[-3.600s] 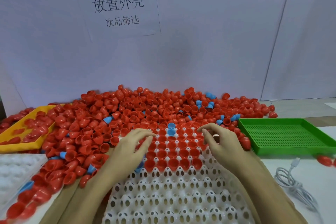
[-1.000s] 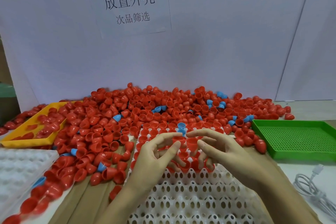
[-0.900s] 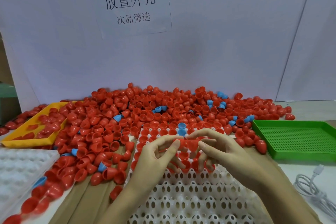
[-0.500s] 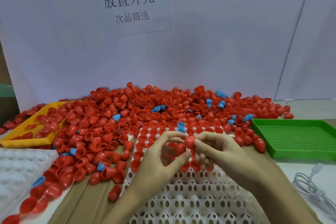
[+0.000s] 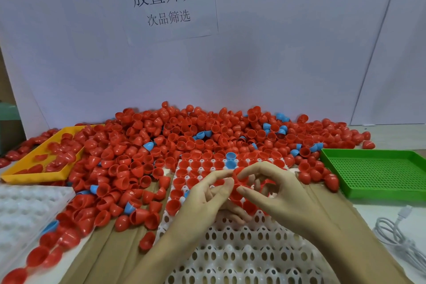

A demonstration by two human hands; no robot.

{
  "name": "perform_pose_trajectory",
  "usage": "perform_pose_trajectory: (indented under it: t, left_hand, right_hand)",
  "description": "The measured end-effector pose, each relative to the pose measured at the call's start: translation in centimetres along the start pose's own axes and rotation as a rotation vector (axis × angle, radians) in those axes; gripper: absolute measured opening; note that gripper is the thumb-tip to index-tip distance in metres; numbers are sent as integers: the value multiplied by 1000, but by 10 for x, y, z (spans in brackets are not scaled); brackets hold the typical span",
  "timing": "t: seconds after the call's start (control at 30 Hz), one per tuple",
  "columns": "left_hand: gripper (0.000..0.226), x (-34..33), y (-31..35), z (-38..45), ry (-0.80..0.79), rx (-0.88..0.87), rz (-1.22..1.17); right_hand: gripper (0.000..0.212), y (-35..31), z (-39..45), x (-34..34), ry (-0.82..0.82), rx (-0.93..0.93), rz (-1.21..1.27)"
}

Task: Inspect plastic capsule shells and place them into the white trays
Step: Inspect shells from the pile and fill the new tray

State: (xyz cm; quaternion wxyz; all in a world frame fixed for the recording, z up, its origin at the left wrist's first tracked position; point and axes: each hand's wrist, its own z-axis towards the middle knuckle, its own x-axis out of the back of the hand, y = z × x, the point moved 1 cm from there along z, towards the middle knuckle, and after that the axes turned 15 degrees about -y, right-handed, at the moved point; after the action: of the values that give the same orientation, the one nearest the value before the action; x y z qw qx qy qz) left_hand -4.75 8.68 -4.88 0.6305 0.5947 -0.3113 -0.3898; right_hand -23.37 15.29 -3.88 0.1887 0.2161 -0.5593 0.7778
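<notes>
1. Holding one red capsule shell (image 5: 236, 178) up between both hands, above the filled rows of the white tray (image 5: 242, 251).
2. Left hand (image 5: 202, 200): thumb and forefinger tips pressed to the shell's left side, remaining fingers curled loosely beneath; a pinch, not a fist.
3. Right hand (image 5: 279, 193): forefinger arched over the top of the shell, thumb tip against its lower edge, pinching it from the right; other fingers bent behind.
4. Judging the step as inspection, with the shell raised and turned between fingertips rather than seated in a pocket.
5. Looks thin, light and hollow, a rigid little half-dome of glossy plastic; likely slick and apt to pop out of a squeeze. Best taken across the rim with two fingertips, gently, since a hard pinch might flex or crack the wall.
6. Far rows of the tray already hold red shells and two blue shells (image 5: 230, 160), open side up; nearer pockets bare.
7. Loose pile of red shells (image 5: 184, 136) heaped behind and to the left, spilling into a yellow tray (image 5: 32, 175).
8. Green perforated tray (image 5: 378, 168) to the right, a white cable (image 5: 401, 235) near it, a second white tray (image 5: 25, 210) at far left.
</notes>
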Motion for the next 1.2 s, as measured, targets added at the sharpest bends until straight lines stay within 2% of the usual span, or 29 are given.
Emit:
perform_pose_trajectory:
  t: [0.1,0.23,0.37,0.53,0.67,0.83,0.93,1.07,1.2]
  left_hand:
    - [40,0,-1,1,-1,11,24]
    - [36,10,2,3,44,-31,24]
    - [32,32,6,1,263,-66,114]
    - [22,57,2,0,538,-86,346]
    - [19,70,-5,-1,651,-89,572]
    - [9,75,-16,2,603,38,916]
    - [27,73,-26,4,545,148,1136]
    - [39,74,-35,6,445,209,1194]
    - [40,75,-37,6,441,207,1215]
  right_hand:
    - [16,8,1,7,34,3,-62]
    - [14,29,-4,35,44,-156,-169]
    - [12,43,-16,57,-10,-299,-249]
    - [14,43,-20,62,-85,-334,-245]
    - [15,42,-20,60,-122,-356,-265]
    - [13,40,-22,64,-150,-356,-284]
    - [12,39,-23,65,-162,-348,-287]
    - [7,39,-22,62,-158,-331,-273]
    - [7,42,-18,57,-109,-314,-288]
